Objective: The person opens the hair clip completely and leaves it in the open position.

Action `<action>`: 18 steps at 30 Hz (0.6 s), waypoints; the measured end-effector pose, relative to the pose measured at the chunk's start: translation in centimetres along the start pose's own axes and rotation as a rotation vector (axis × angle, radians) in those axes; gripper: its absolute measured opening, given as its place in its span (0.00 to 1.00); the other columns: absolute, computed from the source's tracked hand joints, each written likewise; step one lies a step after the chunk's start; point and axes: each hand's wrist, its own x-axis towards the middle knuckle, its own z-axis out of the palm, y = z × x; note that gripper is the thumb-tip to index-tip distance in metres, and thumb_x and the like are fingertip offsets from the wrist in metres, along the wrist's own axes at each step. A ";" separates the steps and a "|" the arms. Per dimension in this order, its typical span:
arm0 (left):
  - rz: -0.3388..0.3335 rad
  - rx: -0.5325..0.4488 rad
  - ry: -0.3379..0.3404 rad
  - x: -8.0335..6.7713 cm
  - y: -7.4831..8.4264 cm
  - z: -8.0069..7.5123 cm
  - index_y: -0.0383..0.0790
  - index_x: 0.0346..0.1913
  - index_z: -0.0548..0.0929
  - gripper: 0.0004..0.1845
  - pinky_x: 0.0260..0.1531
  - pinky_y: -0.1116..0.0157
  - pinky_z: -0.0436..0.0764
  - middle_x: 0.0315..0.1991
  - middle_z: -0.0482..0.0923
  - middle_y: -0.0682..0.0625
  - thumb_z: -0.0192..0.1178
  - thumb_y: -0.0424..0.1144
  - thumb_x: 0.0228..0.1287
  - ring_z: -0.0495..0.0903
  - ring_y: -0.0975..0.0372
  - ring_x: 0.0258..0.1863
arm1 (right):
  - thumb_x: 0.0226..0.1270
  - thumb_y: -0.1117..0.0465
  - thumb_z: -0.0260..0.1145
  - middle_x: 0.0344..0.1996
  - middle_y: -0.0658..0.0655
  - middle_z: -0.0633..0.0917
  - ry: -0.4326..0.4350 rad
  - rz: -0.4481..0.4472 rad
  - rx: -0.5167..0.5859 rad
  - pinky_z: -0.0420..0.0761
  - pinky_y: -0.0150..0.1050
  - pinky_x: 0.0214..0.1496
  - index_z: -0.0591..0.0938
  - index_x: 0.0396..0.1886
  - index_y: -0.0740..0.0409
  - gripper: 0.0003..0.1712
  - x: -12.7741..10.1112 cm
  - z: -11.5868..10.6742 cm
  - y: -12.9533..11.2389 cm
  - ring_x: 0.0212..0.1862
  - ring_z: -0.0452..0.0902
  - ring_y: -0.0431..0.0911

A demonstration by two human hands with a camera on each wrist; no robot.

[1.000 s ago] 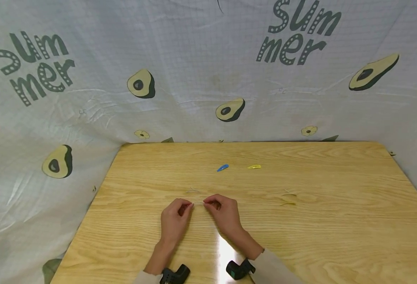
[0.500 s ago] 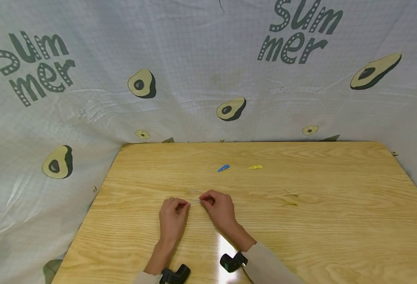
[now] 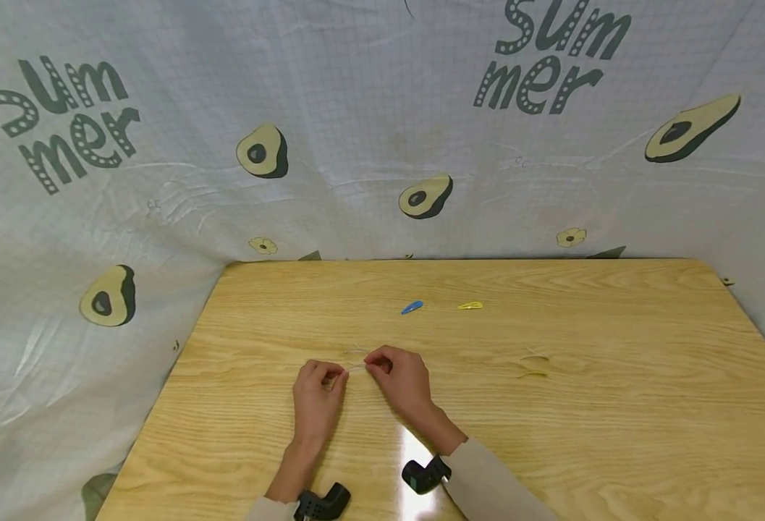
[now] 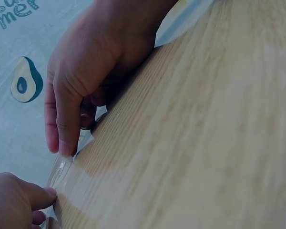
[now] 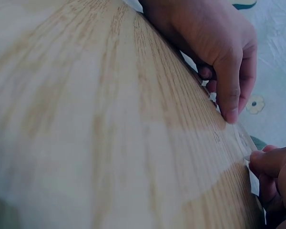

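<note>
While the wooden worktop (image 3: 551,405) carries a blue clip (image 3: 411,307) and a yellow clip (image 3: 470,306) farther back, the left hand (image 3: 317,394) and right hand (image 3: 400,380) each pinch one end of a small clear strip (image 3: 356,369) just above the near middle; judging by this, the handling step is underway, and next calls for steady fingertip control.

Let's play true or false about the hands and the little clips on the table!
1. Both hands pinch one thin clear strip between them. True.
2. The left hand holds the blue clip. False: the blue clip lies alone farther back on the table.
3. The yellow clip lies right of the blue one. True.
4. The right hand rests flat and open. False: its fingers curl to pinch the strip.
5. The cloth behind shows bananas. False: it shows avocados.
</note>
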 end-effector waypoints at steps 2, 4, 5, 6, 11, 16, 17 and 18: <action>-0.003 -0.001 0.009 0.0 0.0 0.1 0.33 0.29 0.84 0.04 0.31 0.64 0.76 0.30 0.75 0.48 0.70 0.26 0.52 0.74 0.58 0.31 | 0.58 0.59 0.73 0.16 0.39 0.75 -0.002 0.002 0.001 0.67 0.31 0.22 0.87 0.30 0.51 0.02 0.0 0.0 0.0 0.19 0.66 0.33; -0.009 -0.002 0.016 0.1 0.1 0.1 0.33 0.29 0.84 0.04 0.31 0.64 0.77 0.30 0.75 0.48 0.70 0.26 0.52 0.74 0.58 0.31 | 0.58 0.59 0.73 0.16 0.39 0.75 -0.006 0.005 0.004 0.67 0.31 0.22 0.87 0.30 0.52 0.03 0.0 -0.1 0.0 0.19 0.67 0.33; -0.012 -0.002 0.019 0.1 0.1 0.1 0.33 0.29 0.84 0.04 0.31 0.64 0.77 0.30 0.75 0.48 0.70 0.26 0.52 0.74 0.58 0.31 | 0.58 0.59 0.72 0.16 0.39 0.75 -0.008 0.007 0.004 0.68 0.31 0.22 0.87 0.30 0.52 0.03 0.0 -0.1 0.0 0.19 0.67 0.33; -0.017 -0.003 0.019 0.1 0.1 0.1 0.33 0.30 0.84 0.04 0.31 0.64 0.77 0.30 0.75 0.48 0.70 0.26 0.52 0.74 0.58 0.31 | 0.59 0.58 0.72 0.16 0.39 0.75 -0.010 0.008 0.004 0.68 0.31 0.22 0.87 0.30 0.52 0.03 0.0 -0.1 0.0 0.19 0.67 0.33; -0.022 -0.007 0.017 0.1 0.1 0.1 0.33 0.30 0.84 0.05 0.32 0.64 0.76 0.30 0.75 0.48 0.70 0.25 0.52 0.74 0.58 0.32 | 0.59 0.57 0.72 0.15 0.39 0.74 -0.008 -0.004 0.007 0.67 0.31 0.21 0.87 0.30 0.52 0.04 0.1 0.0 0.2 0.19 0.66 0.33; -0.041 -0.018 0.007 0.0 0.1 0.1 0.33 0.32 0.84 0.05 0.33 0.63 0.76 0.31 0.75 0.48 0.70 0.26 0.52 0.75 0.58 0.33 | 0.57 0.61 0.73 0.16 0.40 0.76 0.013 -0.014 0.047 0.68 0.30 0.21 0.86 0.29 0.51 0.02 0.0 0.1 0.5 0.19 0.67 0.33; -0.045 -0.022 0.005 0.0 0.1 0.1 0.33 0.32 0.84 0.05 0.33 0.63 0.76 0.31 0.75 0.48 0.70 0.26 0.53 0.75 0.58 0.33 | 0.56 0.62 0.73 0.16 0.40 0.76 0.018 -0.013 0.058 0.69 0.30 0.21 0.86 0.29 0.51 0.03 0.0 0.1 0.6 0.19 0.67 0.33; -0.051 -0.025 0.001 0.0 0.1 0.1 0.33 0.33 0.84 0.05 0.34 0.63 0.76 0.31 0.75 0.48 0.70 0.27 0.53 0.75 0.58 0.33 | 0.56 0.63 0.73 0.16 0.40 0.76 0.024 -0.016 0.070 0.69 0.30 0.21 0.86 0.29 0.51 0.03 -0.1 0.2 0.6 0.19 0.67 0.33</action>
